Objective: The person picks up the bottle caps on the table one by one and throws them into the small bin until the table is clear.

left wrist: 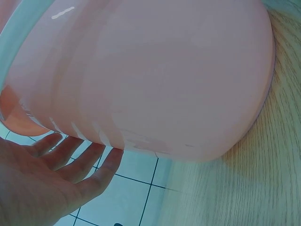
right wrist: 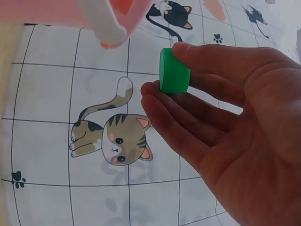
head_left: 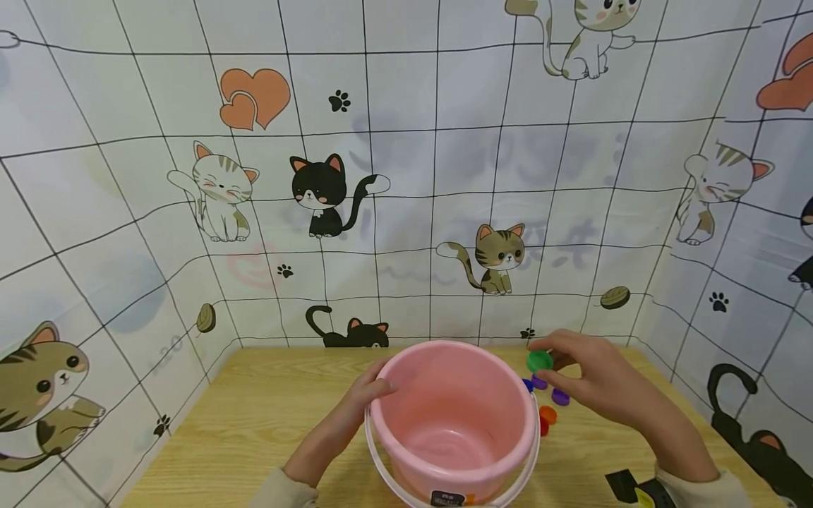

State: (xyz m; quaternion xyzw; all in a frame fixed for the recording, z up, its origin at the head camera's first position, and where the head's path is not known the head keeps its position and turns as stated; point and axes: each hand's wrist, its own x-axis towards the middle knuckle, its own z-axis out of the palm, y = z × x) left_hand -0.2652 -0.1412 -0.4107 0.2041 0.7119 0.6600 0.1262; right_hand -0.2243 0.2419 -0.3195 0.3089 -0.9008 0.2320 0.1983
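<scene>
Pinching the green cap (right wrist: 175, 75) w/ my right hand (head_left: 593, 377) from far off, I've got the thumb on one side and fingertips on the other. It's a small grip, so I'd squeeze just enough that the cap won't slip. The cap looks up off the table (head_left: 273, 395), just right of the pink bucket (head_left: 451, 395) in the head view, near its rim.

My left hand (head_left: 360, 396) has hold of the bucket: thumb over the rim, fingers on the outside wall. That's good, b/c a bucket could tip if bumped. I can't tell if the whole base sits flat, so a soft, even hold is best, no hard tugs.

The white handle (head_left: 532, 462) hangs down at the front, so I'd mind my right sleeve (head_left: 701, 487) & not hook it. More caps lie on the table to the bucket's right: a blue cap (head_left: 528, 385), two purple caps (head_left: 561, 397), an orange cap (head_left: 548, 415) & a red cap (head_left: 543, 427). They're close to my right hand, so IMO it's best to go slow, give the green cap room from the rim, & not brush the others w/ my fingers, or they may slide off
</scene>
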